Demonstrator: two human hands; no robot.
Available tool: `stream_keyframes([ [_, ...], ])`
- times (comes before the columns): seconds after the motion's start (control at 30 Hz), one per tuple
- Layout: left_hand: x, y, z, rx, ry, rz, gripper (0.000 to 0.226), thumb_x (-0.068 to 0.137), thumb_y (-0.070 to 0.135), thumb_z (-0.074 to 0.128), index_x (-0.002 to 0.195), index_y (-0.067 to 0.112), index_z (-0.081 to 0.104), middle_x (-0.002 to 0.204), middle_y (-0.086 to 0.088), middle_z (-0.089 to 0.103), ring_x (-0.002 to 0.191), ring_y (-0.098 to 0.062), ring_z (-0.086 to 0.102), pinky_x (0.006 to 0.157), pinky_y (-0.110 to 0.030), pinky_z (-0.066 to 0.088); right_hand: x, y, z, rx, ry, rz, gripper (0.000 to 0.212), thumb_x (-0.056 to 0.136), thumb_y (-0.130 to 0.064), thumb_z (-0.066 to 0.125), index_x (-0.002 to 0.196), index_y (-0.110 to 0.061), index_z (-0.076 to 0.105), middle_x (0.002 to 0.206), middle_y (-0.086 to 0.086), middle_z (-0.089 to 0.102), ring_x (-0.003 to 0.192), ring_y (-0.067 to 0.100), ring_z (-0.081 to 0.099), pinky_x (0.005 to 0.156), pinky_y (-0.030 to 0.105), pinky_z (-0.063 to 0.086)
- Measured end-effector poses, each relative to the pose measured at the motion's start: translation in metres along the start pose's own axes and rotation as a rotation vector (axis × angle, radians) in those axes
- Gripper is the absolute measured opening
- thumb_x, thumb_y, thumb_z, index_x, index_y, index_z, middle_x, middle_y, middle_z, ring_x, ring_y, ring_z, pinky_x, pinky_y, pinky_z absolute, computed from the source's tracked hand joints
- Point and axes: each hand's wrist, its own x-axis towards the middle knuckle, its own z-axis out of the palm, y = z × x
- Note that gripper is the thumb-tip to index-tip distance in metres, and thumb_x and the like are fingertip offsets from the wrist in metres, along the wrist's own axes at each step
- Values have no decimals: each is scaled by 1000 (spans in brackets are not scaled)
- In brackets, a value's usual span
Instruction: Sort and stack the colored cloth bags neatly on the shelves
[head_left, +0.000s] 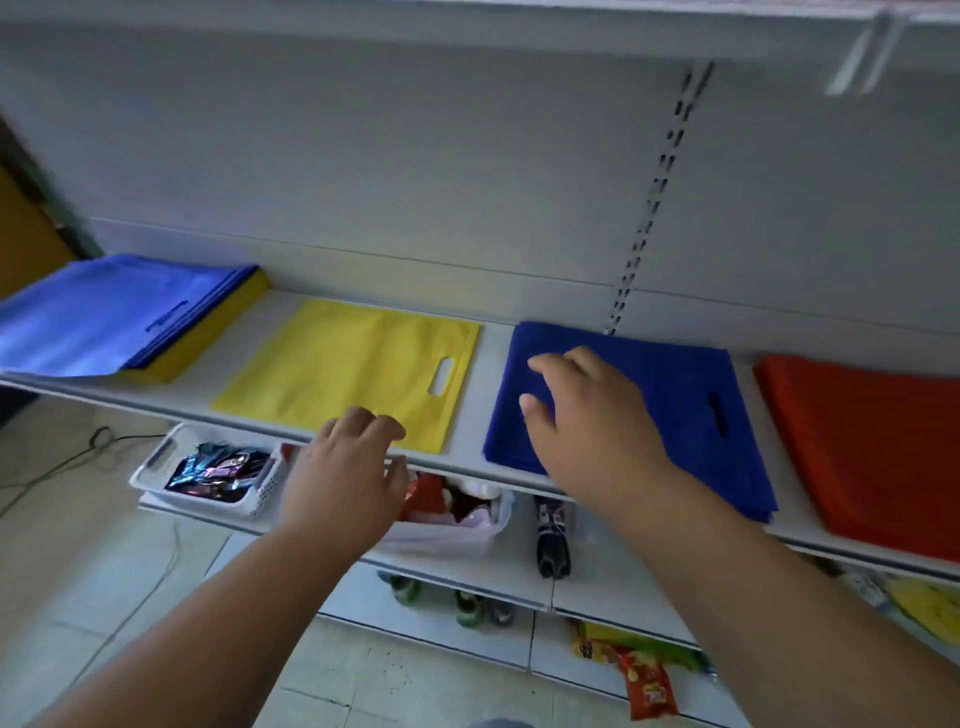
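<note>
On the white shelf (498, 462), the right hand (582, 415) lies over the left part of the dark blue bag stack (675, 395), its fingers (540, 369) loosely spread and gripping nothing. The left hand (348, 467) hovers at the shelf's front edge, fingers relaxed and slightly curled just beside the near edge of the yellow bag (353, 364), holding nothing. A red bag stack (872, 441) lies to the right, and a blue-on-yellow pile (114, 312) to the far left.

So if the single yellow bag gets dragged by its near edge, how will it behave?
The yellow bag lies flat as a single thin sheet, so it probably feels light and floppy and would sag if lifted by one edge. On the smooth white shelf it likely slides easily, perhaps bunching rather than moving as one piece.
</note>
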Motion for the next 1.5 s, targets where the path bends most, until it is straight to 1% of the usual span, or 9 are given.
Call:
stream_keyframes([
  [0.2,-48,-164,-62,79,128,-179,32,83,38,42,101,23,64,98,-3,63,85,-32,61,71,-39,52,46,-169,48,191,62,-136,42,91,-35,48,126,-14,60,115,9,59,103,29,58,89,43,48],
  [0.4,-67,-297,-113,110,129,-291,22,84,27,58,105,25,62,99,3,63,87,-27,62,73,-37,51,85,-304,94,264,44,-188,39,92,-33,57,126,-16,60,108,3,58,87,24,57,80,36,48],
  [0.53,-58,-352,-124,78,114,-320,21,83,23,66,104,24,64,94,5,65,86,-25,63,71,-36,50,117,-352,110,227,33,-219,36,91,-33,58,123,-17,61,106,3,58,88,25,58,80,39,49],
  [0.8,7,-449,-116,38,182,-363,24,79,29,51,96,23,67,86,6,65,79,-26,63,67,-33,48,211,-405,157,179,55,-228,32,90,-33,62,116,-14,65,103,7,61,84,29,60,80,40,50],
  [1.03,66,-545,-113,56,212,-275,24,78,27,51,93,25,70,91,2,63,81,-31,57,70,-36,49,261,-435,191,68,75,-68,29,88,-32,65,110,-13,67,99,8,63,87,32,61,79,39,50],
  [1.13,91,-584,-105,20,186,-96,27,79,27,49,82,28,75,84,5,63,75,-28,54,67,-37,50,256,-445,214,46,43,95,27,89,-34,62,110,-16,65,100,4,63,84,24,56,77,32,45],
  [1.27,120,-615,-102,7,81,93,27,80,25,52,87,26,78,83,4,67,75,-28,54,66,-38,52,234,-460,242,18,-14,340,30,92,-36,60,116,-18,63,108,-1,63,88,14,51,80,29,43],
  [1.37,132,-628,-104,37,8,70,25,78,28,60,99,22,73,98,-3,64,88,-34,54,75,-42,49,226,-470,257,-106,-61,481,39,92,-41,57,124,-19,59,119,4,63,111,26,52,93,37,45],
  [1.5,140,-638,-106,-8,-96,-16,42,76,39,73,114,21,64,110,-8,60,101,-36,50,85,-46,44,218,-484,272,-260,-166,598,44,91,-50,53,124,-21,56,118,3,64,113,31,47,91,37,42],
])
